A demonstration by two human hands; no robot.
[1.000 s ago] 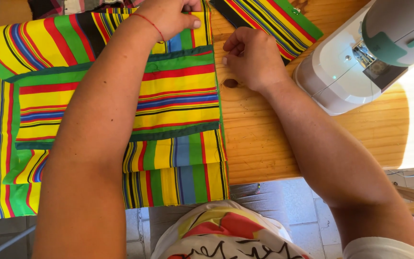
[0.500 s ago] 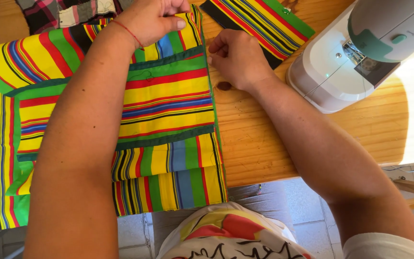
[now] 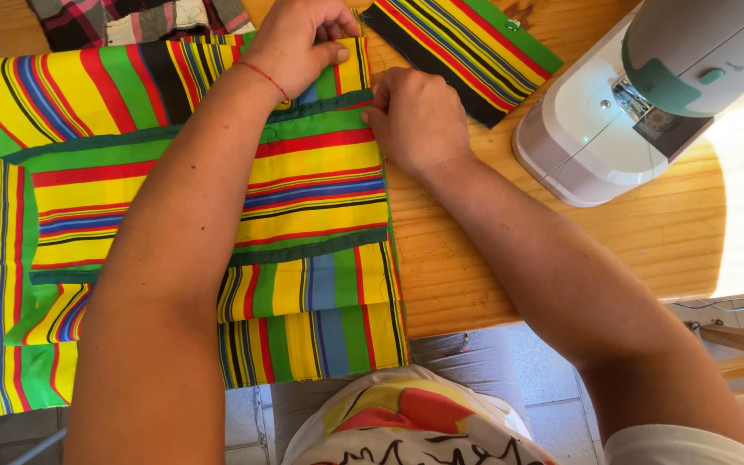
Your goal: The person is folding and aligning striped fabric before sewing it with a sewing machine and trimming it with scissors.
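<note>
A large piece of bright striped fabric [image 3: 165, 189] in green, yellow, red and blue lies across the wooden table [image 3: 630, 250] and hangs over its near edge. My left hand [image 3: 307, 39] presses on the fabric's far right corner, thumb and fingers pinching its edge. A thin red cord circles that wrist. My right hand [image 3: 415, 116] rests just beside it at the fabric's right edge, fingers curled closed against the cloth where a green band meets the stripes. What the fingertips hold is hidden.
A white sewing machine [image 3: 647, 95] with teal trim stands at the right on the table. A second striped fabric piece [image 3: 467, 47] lies diagonally behind my right hand. Plaid cloth [image 3: 131, 17] lies at the far left. Tiled floor shows below the table edge.
Both hands stay at the fabric's far right corner; my right hand has closed in against the fabric edge, nearer my left hand. The view has shifted slightly.
</note>
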